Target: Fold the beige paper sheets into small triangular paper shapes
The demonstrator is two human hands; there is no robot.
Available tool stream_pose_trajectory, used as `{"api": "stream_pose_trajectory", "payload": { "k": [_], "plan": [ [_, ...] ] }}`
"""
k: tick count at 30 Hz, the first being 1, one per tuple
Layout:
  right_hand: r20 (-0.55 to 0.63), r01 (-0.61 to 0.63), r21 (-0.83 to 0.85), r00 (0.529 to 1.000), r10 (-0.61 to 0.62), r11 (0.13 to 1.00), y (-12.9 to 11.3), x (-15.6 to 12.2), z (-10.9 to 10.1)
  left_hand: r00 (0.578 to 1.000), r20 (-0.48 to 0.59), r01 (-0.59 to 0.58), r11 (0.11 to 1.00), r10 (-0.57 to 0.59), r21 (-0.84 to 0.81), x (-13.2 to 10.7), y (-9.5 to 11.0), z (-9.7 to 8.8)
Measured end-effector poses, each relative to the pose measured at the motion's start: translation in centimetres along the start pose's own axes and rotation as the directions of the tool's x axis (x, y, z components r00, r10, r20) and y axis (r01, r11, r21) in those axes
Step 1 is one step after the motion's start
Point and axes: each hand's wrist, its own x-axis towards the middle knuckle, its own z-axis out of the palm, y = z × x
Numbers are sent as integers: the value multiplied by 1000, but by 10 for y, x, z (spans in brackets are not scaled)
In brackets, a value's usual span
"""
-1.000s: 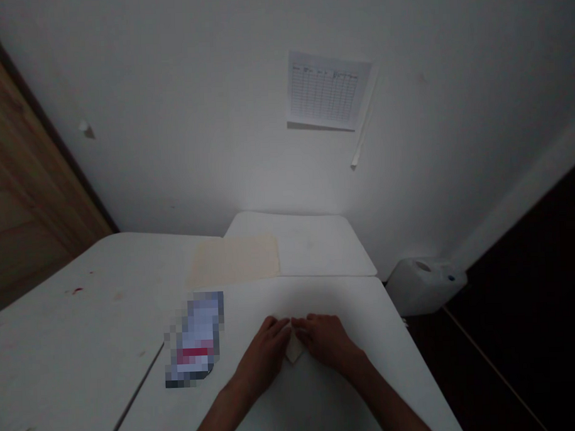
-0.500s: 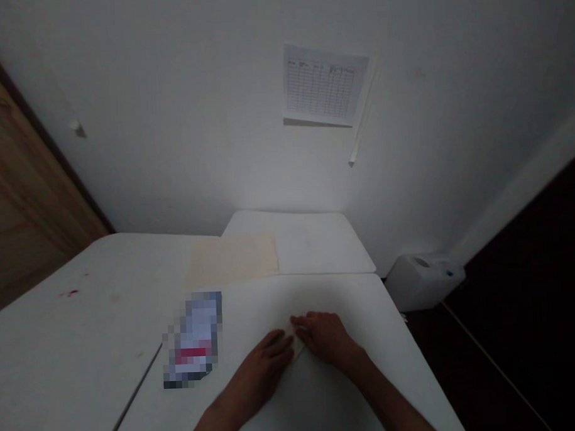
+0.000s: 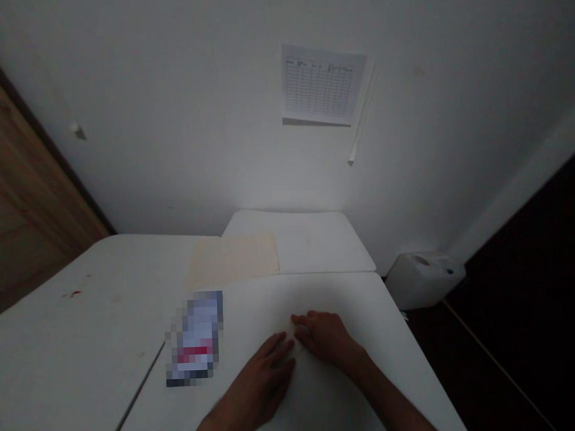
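Observation:
My left hand (image 3: 273, 370) lies low over the white table (image 3: 336, 390), its fingers stretched out and slightly apart. Facing it, my right hand (image 3: 327, 337) has its fingers curled, the tips pressed down on a small pale flat piece (image 3: 292, 328). That piece looks like folded paper, but it nearly matches the tabletop and the fingers cover most of it. The left fingertips come close to its near edge; whether they touch it I cannot tell.
A blurred-out object (image 3: 195, 338) lies left of my hands, beside a table seam. Behind it is a cream sheet (image 3: 232, 258). A white plastic container (image 3: 424, 280) stands beyond the table's right edge. A printed chart (image 3: 318, 85) hangs on the wall; a wooden panel (image 3: 27, 187) stands left.
My left hand has slid slightly toward me and its fingers have spread a little. Less of the pale piece shows between the hands. My right hand has hardly moved.

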Motion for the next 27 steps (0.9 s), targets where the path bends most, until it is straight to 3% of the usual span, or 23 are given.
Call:
{"api": "stream_pose_trajectory", "payload": {
  "k": [17,27],
  "plan": [
    [20,22,87,1000,-23,996,3,-6,-2,983,-163,61,988,-85,-144,-2,3,4],
    [31,-9,117,999,6,993,1,-6,0,970,-206,114,991,-127,-76,-3,-4,18]
  ]
}}
